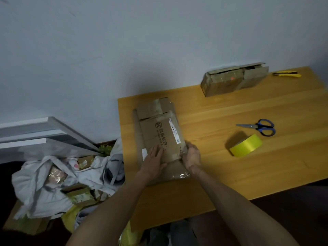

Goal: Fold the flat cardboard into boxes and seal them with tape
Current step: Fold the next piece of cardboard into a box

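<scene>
Meanwhile, flat cardboard [159,132] is pinned on the table [230,166] by the outspread left hand [153,157]; its edge is gripped by the right hand [192,155]. Light, stiff, creased stock, judged best held at edges.

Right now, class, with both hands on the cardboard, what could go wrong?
The cardboard lies near the table's left edge, so it might slide off while being folded.
The tape roll lies apart on the right; flaps may spring open when the right hand lets go to reach it.
</scene>
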